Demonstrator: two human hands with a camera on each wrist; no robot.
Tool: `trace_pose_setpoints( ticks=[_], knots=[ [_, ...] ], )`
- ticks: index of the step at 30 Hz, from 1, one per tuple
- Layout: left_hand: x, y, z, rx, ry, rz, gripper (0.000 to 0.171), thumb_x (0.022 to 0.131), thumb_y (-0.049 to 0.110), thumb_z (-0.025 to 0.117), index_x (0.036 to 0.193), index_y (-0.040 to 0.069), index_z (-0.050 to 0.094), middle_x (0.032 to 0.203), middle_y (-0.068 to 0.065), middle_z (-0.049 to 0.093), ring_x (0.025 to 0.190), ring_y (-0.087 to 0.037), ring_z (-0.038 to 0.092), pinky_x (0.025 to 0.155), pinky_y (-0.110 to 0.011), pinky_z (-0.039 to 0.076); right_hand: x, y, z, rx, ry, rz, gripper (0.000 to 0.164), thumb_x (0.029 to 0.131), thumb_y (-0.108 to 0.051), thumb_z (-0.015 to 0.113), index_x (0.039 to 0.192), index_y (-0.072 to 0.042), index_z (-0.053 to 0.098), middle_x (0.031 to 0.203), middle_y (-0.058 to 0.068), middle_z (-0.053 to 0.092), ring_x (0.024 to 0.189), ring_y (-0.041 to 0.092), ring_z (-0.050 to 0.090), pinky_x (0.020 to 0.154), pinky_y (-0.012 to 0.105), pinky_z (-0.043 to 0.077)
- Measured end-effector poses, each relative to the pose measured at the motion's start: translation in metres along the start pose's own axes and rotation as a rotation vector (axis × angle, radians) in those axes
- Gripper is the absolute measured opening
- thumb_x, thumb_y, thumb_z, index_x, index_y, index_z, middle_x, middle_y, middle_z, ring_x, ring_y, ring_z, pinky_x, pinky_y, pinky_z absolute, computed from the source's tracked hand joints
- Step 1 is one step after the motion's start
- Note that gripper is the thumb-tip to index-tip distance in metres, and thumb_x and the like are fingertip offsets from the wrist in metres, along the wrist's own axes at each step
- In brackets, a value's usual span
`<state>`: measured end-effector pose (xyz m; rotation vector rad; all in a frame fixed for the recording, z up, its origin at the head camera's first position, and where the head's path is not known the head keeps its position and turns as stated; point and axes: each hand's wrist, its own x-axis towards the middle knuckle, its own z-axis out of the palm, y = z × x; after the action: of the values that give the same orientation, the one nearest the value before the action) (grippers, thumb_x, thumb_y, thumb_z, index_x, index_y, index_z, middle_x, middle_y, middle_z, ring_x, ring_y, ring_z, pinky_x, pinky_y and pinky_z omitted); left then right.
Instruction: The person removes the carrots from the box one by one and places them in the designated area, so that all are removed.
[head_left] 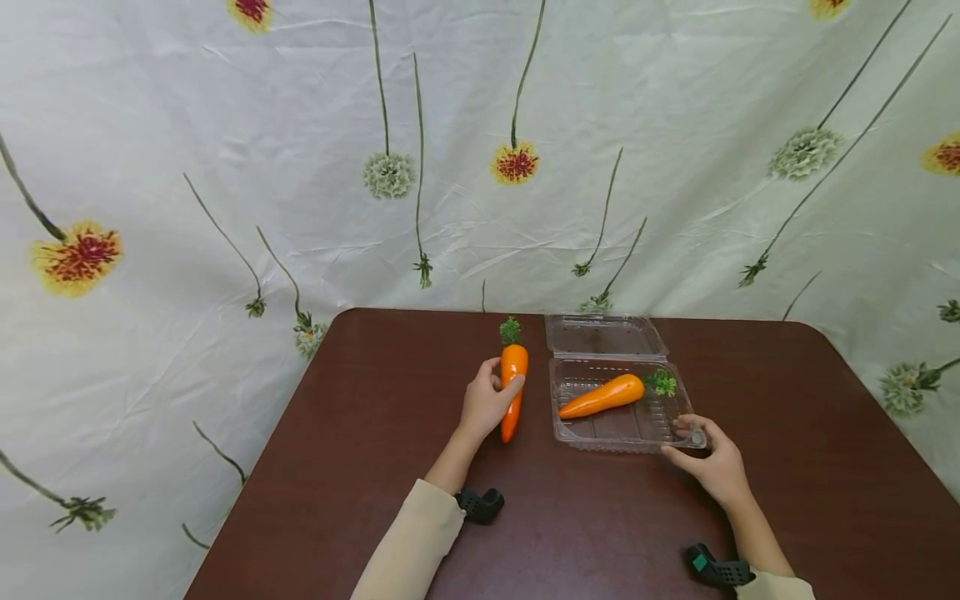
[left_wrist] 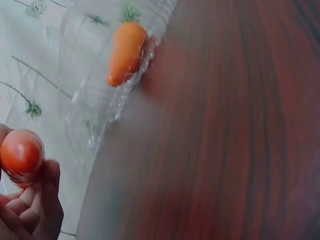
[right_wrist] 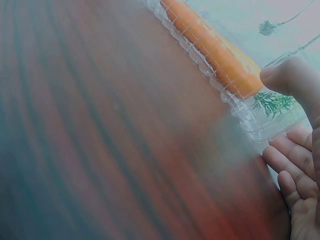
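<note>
My left hand grips an orange carrot with a green leafy top, thumb on one side and fingers on the other. In the left wrist view that carrot shows its rounded orange end toward the camera. To its right stands a clear plastic clamshell container, lid folded back. A second carrot lies slantwise in the container, leafy end to the right. My right hand holds the container's front right corner between thumb and fingers; in the right wrist view the fingers touch its side.
The container's raised lid reaches the back edge of the dark brown table. Behind and around the table hangs a pale cloth printed with flowers. Each wrist wears a black band.
</note>
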<state>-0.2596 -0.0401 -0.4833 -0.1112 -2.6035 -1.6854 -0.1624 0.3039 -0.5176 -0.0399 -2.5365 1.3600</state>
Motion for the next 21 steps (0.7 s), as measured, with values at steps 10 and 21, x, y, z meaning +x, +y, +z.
trace_pose_setpoints(
  ticks=[10, 21],
  knots=[
    [0.005, -0.010, -0.004, 0.155, -0.015, -0.031, 0.063, 0.092, 0.040, 0.064, 0.137, -0.001, 0.045, 0.076, -0.005, 0.057, 0.058, -0.017, 0.054, 0.054, -0.028, 0.046, -0.001, 0.002, -0.001, -0.009, -0.008, 0.014, 0.056, 0.081, -0.015, 0.081, 0.128, 0.002, 0.055, 0.120, 0.017, 0.063, 0.095, -0.012, 0.050, 0.085, 0.019, 0.038],
    [0.011, -0.016, -0.004, 0.253, -0.053, -0.066, 0.062, 0.092, 0.040, 0.062, 0.135, -0.002, 0.045, 0.083, -0.008, 0.061, 0.066, -0.020, 0.058, 0.063, -0.034, 0.050, -0.002, 0.001, 0.000, 0.000, 0.003, -0.007, 0.054, 0.081, -0.015, 0.080, 0.125, 0.002, 0.055, 0.117, 0.018, 0.063, 0.094, -0.013, 0.050, 0.084, 0.020, 0.039]
  ],
)
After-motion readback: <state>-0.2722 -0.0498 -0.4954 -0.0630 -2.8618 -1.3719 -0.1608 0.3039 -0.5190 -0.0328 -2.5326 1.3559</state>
